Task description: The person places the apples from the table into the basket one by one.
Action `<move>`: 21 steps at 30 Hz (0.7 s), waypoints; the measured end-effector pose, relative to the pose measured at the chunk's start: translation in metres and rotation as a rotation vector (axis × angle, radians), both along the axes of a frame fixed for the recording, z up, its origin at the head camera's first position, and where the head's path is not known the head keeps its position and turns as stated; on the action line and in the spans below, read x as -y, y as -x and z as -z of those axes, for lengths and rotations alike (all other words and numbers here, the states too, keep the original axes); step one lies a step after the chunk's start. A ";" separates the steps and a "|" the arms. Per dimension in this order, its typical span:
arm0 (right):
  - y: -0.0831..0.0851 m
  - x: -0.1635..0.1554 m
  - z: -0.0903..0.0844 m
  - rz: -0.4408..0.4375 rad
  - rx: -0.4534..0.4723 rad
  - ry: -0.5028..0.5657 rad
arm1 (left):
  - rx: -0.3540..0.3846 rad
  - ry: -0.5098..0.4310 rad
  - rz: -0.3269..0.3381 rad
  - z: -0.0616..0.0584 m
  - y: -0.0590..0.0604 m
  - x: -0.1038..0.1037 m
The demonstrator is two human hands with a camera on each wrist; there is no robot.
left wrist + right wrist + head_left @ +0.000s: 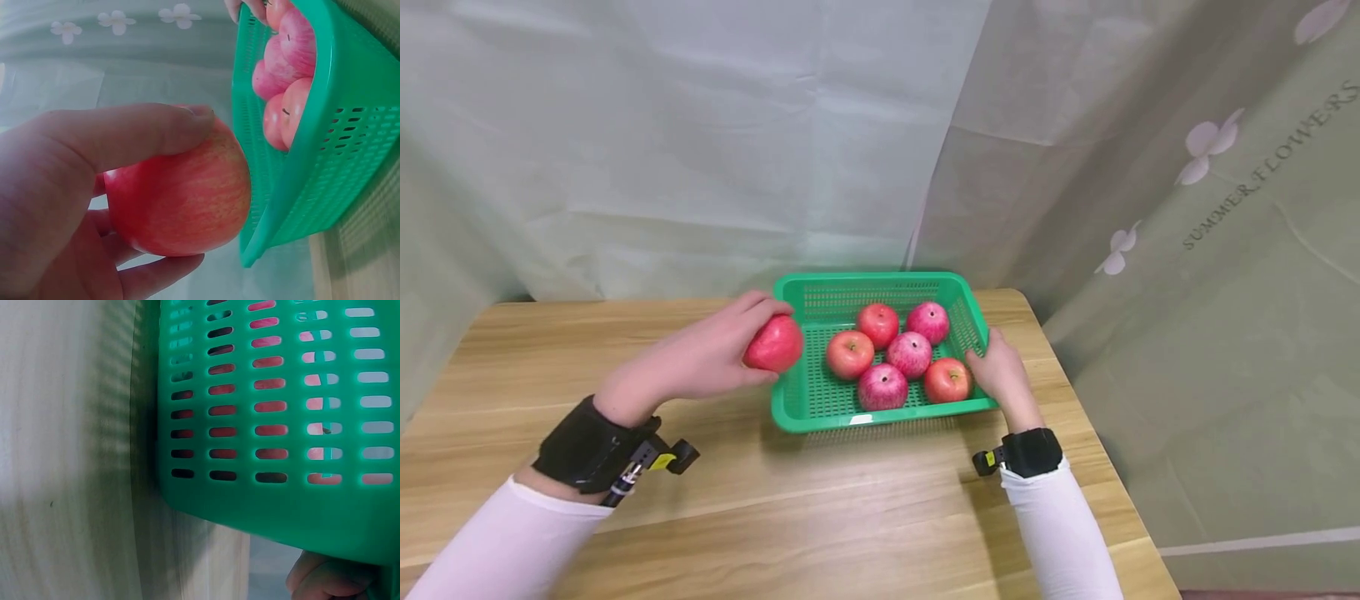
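A red apple is gripped between the thumb and fingers of my left hand, at the left rim of a green plastic basket. In the left wrist view the held apple is close up, thumb over its top side and fingers beneath. My right hand holds the basket's right rim, its thumb on the inner side; in the right wrist view only part of that hand shows at the bottom. Several red and pink apples lie inside the basket, mostly in its middle and right.
The basket stands on a wood-grain table, near its back edge. Behind it hangs a pale curtain, and a printed curtain falls along the right side. Both wrists wear black straps with small cameras.
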State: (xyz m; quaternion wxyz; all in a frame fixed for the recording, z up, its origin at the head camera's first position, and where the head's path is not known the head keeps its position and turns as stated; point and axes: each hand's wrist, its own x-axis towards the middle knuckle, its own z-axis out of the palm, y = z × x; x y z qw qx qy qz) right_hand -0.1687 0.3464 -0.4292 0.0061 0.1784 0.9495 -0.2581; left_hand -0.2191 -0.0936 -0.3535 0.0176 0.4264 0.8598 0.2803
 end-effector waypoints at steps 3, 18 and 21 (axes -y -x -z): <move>0.001 0.001 0.000 0.003 0.003 0.000 | -0.001 0.007 0.007 0.000 0.005 -0.005; 0.001 0.002 -0.002 0.010 -0.001 0.012 | -0.006 0.167 0.072 -0.006 0.039 -0.030; 0.001 0.001 -0.001 0.008 0.003 0.008 | 0.013 0.207 0.082 -0.006 0.045 -0.037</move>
